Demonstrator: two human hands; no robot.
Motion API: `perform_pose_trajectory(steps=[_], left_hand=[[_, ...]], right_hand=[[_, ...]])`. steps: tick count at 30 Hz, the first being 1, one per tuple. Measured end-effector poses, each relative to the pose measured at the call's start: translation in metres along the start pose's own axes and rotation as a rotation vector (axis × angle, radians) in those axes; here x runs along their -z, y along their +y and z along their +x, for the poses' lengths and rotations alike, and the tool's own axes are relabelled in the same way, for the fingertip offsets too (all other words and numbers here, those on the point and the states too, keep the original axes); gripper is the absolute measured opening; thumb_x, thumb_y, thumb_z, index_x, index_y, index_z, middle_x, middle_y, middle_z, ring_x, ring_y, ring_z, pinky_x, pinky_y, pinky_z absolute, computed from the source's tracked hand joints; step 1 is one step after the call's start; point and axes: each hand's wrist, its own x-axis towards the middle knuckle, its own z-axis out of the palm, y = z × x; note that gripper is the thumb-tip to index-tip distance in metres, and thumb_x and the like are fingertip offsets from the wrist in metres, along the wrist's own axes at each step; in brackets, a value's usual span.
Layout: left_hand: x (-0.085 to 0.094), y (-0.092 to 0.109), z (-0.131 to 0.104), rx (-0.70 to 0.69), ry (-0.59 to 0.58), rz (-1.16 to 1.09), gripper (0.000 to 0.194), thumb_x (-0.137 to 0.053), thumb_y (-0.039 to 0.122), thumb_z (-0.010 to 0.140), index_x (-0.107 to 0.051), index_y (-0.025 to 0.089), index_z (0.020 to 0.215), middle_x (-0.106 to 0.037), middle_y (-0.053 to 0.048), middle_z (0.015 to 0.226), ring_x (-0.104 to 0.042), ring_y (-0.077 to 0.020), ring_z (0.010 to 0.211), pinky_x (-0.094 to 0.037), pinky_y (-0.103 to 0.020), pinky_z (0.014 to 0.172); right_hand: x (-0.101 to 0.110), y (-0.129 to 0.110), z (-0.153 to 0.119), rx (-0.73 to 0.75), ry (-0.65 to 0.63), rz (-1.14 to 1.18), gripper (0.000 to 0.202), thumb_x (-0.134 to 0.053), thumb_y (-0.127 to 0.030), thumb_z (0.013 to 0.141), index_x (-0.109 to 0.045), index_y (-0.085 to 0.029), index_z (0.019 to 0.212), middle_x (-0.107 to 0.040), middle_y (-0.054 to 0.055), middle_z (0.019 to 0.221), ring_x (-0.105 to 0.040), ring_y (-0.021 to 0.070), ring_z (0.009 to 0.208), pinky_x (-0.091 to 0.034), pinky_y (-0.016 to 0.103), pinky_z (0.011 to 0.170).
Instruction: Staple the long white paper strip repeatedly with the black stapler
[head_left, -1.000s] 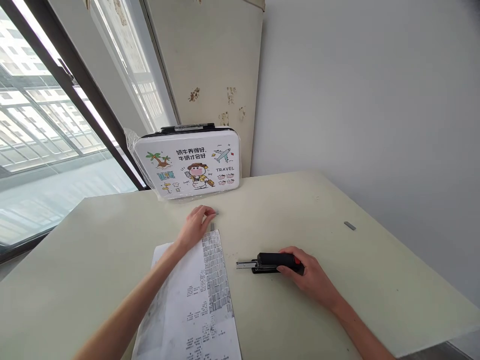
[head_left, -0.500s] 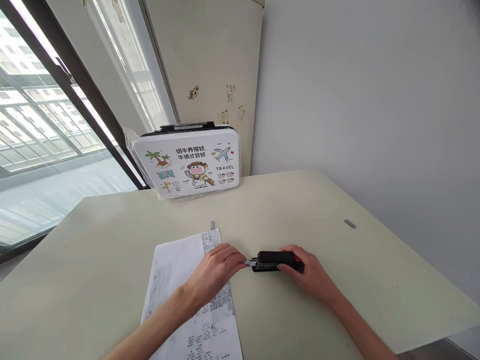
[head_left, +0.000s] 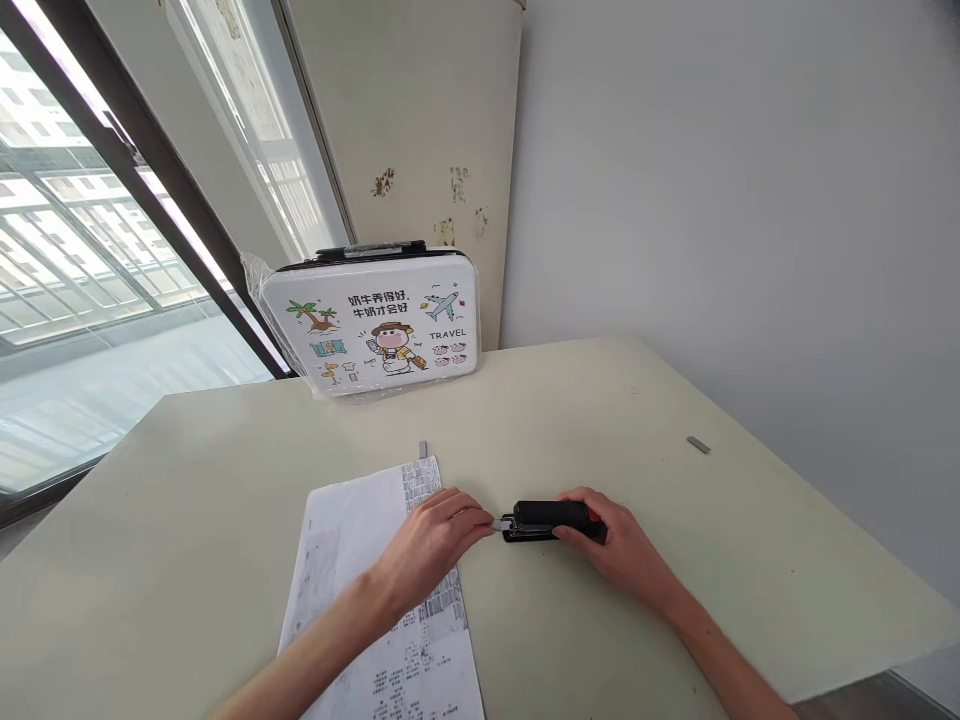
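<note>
Head view: a black stapler (head_left: 551,513) is located on the table (head_left: 585,420), just beyond the right edge of the printed paper (head_left: 345,515). Its rear is gripped by the right hand (head_left: 622,545), with fingers and thumb wrapped narrowly around the body, presumably so that it is steadied against the tabletop. At its front, a grey metal piece (head_left: 501,524) is pinched between the fingertips and thumb of the left hand (head_left: 431,540); whether it is a staple strip or the magazine's end cannot be told. The opposed hands appear to be placed so that the front is kept accessible. One grey strip (head_left: 423,449) is positioned at the paper's top corner; a second strip (head_left: 698,445) is placed near the table's right edge. The pale, smooth surface is lightly specked. At the rear, a cartoon-printed suitcase (head_left: 375,325) is stood upright, partly wrapped in clear plastic. The table is bordered by a plain wall (head_left: 712,180), a panel (head_left: 420,110) marked with brown patches, and a dark-framed window (head_left: 75,220).
</note>
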Motion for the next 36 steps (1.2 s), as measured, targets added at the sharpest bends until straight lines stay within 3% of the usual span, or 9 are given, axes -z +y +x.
perform_pose_trajectory(steps=[12,16,22,25,31,36], left_hand=[[-0.007,-0.001,0.000,0.006,-0.023,0.079,0.027,-0.053,0.038,0.109,-0.074,0.021,0.108,-0.076,-0.005,0.099,-0.070,-0.0224,0.086,-0.055,-0.037,0.078],[0.003,-0.013,-0.001,0.013,-0.051,-0.003,0.027,-0.063,0.046,0.103,-0.075,0.023,0.111,-0.078,-0.005,0.100,-0.071,-0.0244,0.093,-0.054,-0.038,0.082],[0.021,-0.031,0.003,-0.076,-0.183,-0.264,0.023,-0.062,0.044,0.104,-0.080,0.030,0.108,-0.081,-0.001,0.099,-0.072,-0.0211,0.096,-0.055,-0.035,0.089],[0.015,-0.031,0.014,-0.109,-0.185,-0.310,0.026,-0.061,0.048,0.103,-0.081,0.031,0.105,-0.082,-0.001,0.093,-0.071,-0.0208,0.089,-0.055,-0.035,0.085],[-0.016,-0.032,0.042,-0.177,-0.172,-0.231,0.038,-0.062,0.058,0.099,-0.078,0.024,0.095,-0.078,-0.004,0.086,-0.069,-0.0189,0.079,-0.051,-0.032,0.078],[-0.029,-0.034,0.050,-0.179,-0.142,-0.181,0.040,-0.059,0.058,0.101,-0.072,0.021,0.091,-0.075,-0.003,0.085,-0.067,-0.0176,0.076,-0.046,-0.029,0.069]], right_hand=[[0.000,0.001,0.000,-0.004,-0.018,0.017,0.039,-0.062,-0.062,0.095,-0.068,-0.027,0.113,-0.074,0.005,0.111,-0.066,0.0241,0.095,-0.054,0.034,0.081],[0.000,0.000,-0.001,-0.005,-0.014,0.027,0.039,-0.062,-0.062,0.095,-0.068,-0.028,0.114,-0.074,0.005,0.115,-0.067,0.0249,0.098,-0.055,0.036,0.085],[0.002,-0.005,-0.001,0.068,-0.040,0.117,0.034,-0.059,-0.057,0.098,-0.066,-0.031,0.120,-0.073,0.005,0.120,-0.066,0.0257,0.107,-0.053,0.039,0.094],[0.003,-0.009,0.000,0.108,-0.069,0.155,0.031,-0.057,-0.055,0.100,-0.065,-0.030,0.117,-0.073,0.005,0.115,-0.067,0.0251,0.103,-0.055,0.038,0.090],[0.003,-0.009,0.003,0.197,-0.049,0.158,0.026,-0.059,-0.048,0.102,-0.065,-0.030,0.119,-0.071,0.005,0.120,-0.067,0.0240,0.107,-0.054,0.036,0.093],[0.001,-0.005,0.003,0.226,-0.012,0.137,0.022,-0.060,-0.044,0.102,-0.065,-0.030,0.119,-0.070,0.005,0.121,-0.067,0.0229,0.107,-0.054,0.035,0.093]])
